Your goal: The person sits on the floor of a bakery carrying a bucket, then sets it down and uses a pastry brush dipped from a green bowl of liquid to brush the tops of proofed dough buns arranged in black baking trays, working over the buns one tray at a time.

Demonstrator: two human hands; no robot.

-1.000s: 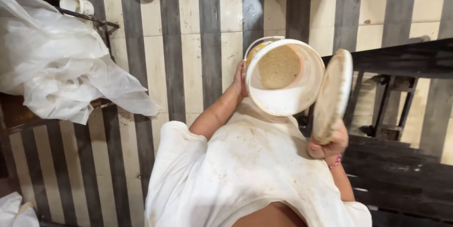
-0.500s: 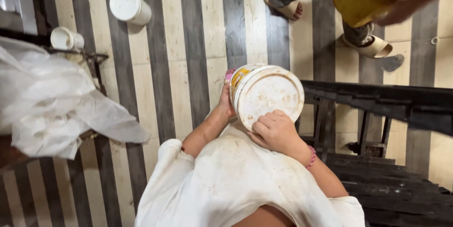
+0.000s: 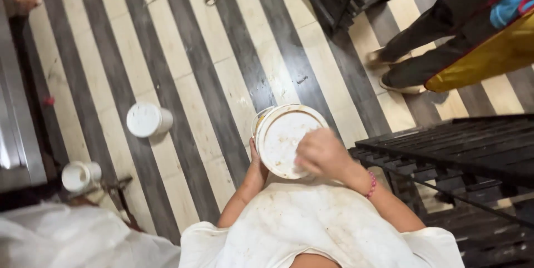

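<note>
A white plastic bucket (image 3: 281, 137) with a smudged white lid on top is held out in front of my white apron. My left hand (image 3: 255, 155) grips the bucket's left side from below, mostly hidden behind it. My right hand (image 3: 320, 154) rests on the lid's right part, fingers curled and pressing down on it.
The floor is striped grey and cream. Two white containers lie on it at left, one closed (image 3: 146, 119), one open (image 3: 79, 175). A dark metal rack (image 3: 473, 151) stands at right. Another person's legs (image 3: 428, 40) are at upper right. A white plastic sheet (image 3: 67, 240) fills the lower left.
The bucket was open with the lid held apart in my right hand; the lid has been put on and my right hand presses it. My view has swung, and another person's legs came in.
</note>
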